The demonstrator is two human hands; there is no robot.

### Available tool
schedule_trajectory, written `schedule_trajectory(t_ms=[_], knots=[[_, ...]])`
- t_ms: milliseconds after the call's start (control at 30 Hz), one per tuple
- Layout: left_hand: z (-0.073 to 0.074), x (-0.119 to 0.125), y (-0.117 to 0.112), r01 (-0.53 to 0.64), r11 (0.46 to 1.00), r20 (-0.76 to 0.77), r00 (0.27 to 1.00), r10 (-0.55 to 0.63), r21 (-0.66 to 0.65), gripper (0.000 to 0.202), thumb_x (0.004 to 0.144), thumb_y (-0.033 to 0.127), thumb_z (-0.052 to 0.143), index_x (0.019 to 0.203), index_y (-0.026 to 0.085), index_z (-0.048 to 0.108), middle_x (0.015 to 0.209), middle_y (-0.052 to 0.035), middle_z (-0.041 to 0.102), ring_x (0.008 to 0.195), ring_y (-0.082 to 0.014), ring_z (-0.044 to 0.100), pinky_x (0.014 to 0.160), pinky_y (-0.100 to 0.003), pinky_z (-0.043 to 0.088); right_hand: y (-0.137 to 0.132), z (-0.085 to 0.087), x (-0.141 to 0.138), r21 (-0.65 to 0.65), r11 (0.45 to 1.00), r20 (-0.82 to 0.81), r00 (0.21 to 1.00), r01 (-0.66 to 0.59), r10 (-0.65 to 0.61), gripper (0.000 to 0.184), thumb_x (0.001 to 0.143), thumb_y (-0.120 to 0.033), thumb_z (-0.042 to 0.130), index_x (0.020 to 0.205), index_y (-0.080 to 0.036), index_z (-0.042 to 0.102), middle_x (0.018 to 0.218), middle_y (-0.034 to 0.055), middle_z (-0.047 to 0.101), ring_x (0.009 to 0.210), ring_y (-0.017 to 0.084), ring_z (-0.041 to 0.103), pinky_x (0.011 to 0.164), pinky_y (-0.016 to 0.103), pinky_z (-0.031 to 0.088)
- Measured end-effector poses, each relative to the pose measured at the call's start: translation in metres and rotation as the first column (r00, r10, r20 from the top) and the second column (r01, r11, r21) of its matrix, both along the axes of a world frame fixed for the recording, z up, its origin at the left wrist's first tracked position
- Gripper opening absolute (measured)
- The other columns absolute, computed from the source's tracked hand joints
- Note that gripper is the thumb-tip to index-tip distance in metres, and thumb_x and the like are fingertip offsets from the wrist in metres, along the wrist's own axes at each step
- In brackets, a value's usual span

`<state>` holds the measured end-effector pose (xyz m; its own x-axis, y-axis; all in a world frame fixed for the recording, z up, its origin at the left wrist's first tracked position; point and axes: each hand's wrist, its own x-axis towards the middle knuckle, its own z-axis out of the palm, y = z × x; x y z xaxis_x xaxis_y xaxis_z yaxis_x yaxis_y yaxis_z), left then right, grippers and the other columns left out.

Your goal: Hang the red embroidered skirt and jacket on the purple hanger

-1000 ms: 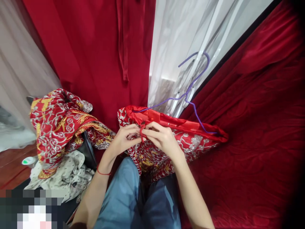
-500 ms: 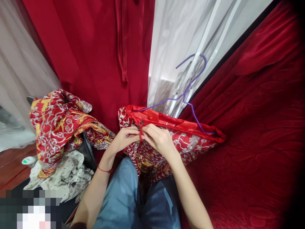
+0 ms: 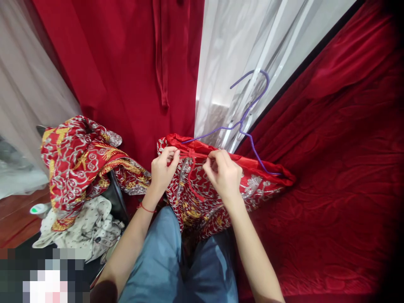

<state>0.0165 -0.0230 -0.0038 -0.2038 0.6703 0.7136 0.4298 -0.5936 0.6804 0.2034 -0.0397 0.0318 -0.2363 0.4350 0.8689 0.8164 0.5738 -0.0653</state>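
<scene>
A red skirt-like garment [image 3: 252,185] with silver and gold embroidery hangs in front of my knees, its waist edge spread by a purple wire hanger [image 3: 244,115]. Red tie strings [image 3: 193,174] form a knot or bow at the waist, with a loose end dangling over the embroidery. My left hand [image 3: 164,166] pinches one part of the strings to the left of the knot. To its right, my right hand [image 3: 223,170] pinches another part, fingers curled. Between the hands the string looks drawn out in a line.
At the left, another embroidered red garment [image 3: 74,164] drapes over a black chair [image 3: 116,193]. Below it lies a white spotted cloth [image 3: 90,231], beside a cup with a green mark [image 3: 38,209]. Red curtains [image 3: 126,63] and white drapes [image 3: 217,54] hang behind; red patterned fabric [image 3: 331,189] fills the right.
My hands have moved apart from a shared pinch at the strings, left hand to upper left, right hand slightly right and up. A knot with a dangling end now shows between them.
</scene>
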Motion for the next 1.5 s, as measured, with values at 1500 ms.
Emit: schedule_trajectory(t_ms=[1500], knots=[[0.036, -0.04, -0.019, 0.424, 0.855, 0.241, 0.901, -0.362, -0.299, 0.057, 0.076, 0.054, 0.069, 0.051, 0.018, 0.032, 0.054, 0.005, 0.024, 0.049, -0.0062, 0.02, 0.046, -0.025, 0.017, -0.015, -0.004, -0.005, -0.103, 0.995, -0.222, 0.975, 0.01, -0.033, 0.016, 0.094, -0.021, 0.047, 0.097, -0.017, 0.062, 0.089, 0.0054, 0.069, 0.071, 0.014, 0.063, 0.066, 0.027, 0.049]])
